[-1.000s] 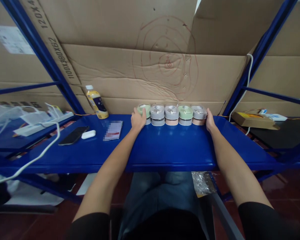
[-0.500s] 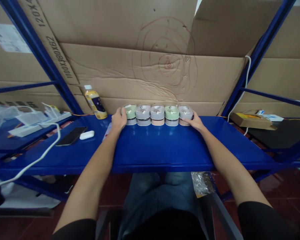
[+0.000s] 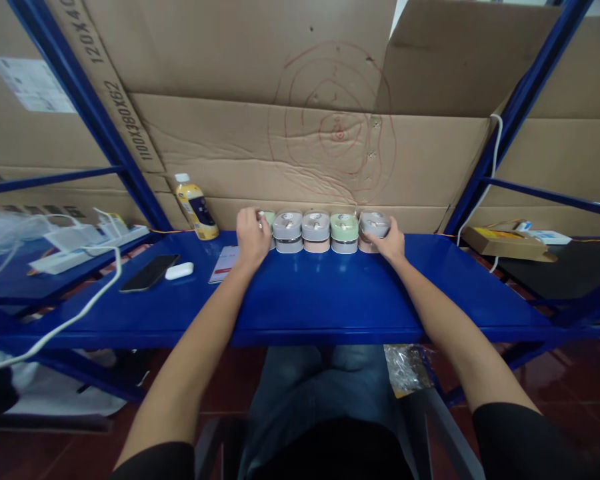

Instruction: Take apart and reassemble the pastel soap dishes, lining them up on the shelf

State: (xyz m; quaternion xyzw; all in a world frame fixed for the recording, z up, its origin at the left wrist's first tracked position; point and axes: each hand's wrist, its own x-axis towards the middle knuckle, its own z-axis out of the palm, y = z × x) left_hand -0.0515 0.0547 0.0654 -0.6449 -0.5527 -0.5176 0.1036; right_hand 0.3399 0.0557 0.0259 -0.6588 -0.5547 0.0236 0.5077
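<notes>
Five small rounded boxes, each stacked in two tiers with a clear top, stand in a row at the back of the blue shelf (image 3: 325, 300). My left hand (image 3: 253, 237), fingers curled, is at the leftmost green box (image 3: 269, 219) and covers most of it; the exact grip is hidden. At the other end, my right hand (image 3: 392, 241) wraps its thumb and fingers round the rightmost grey box (image 3: 374, 223). Between them stand a grey box (image 3: 287, 227), a grey box with a peach base (image 3: 316, 228) and a green box (image 3: 345, 228).
A yellow bottle (image 3: 197, 210) leans at the back left. Nearer are a printed card (image 3: 223, 264), a white earbud case (image 3: 179, 271), a black phone (image 3: 150, 273) and a power strip (image 3: 90, 250) with a white cable. An opened carton (image 3: 509, 243) lies at the right.
My left hand has moved right, from the leftmost box's side to over its front and top, with fingers more curled. My right hand has closed further round the rightmost box. The row stays put.
</notes>
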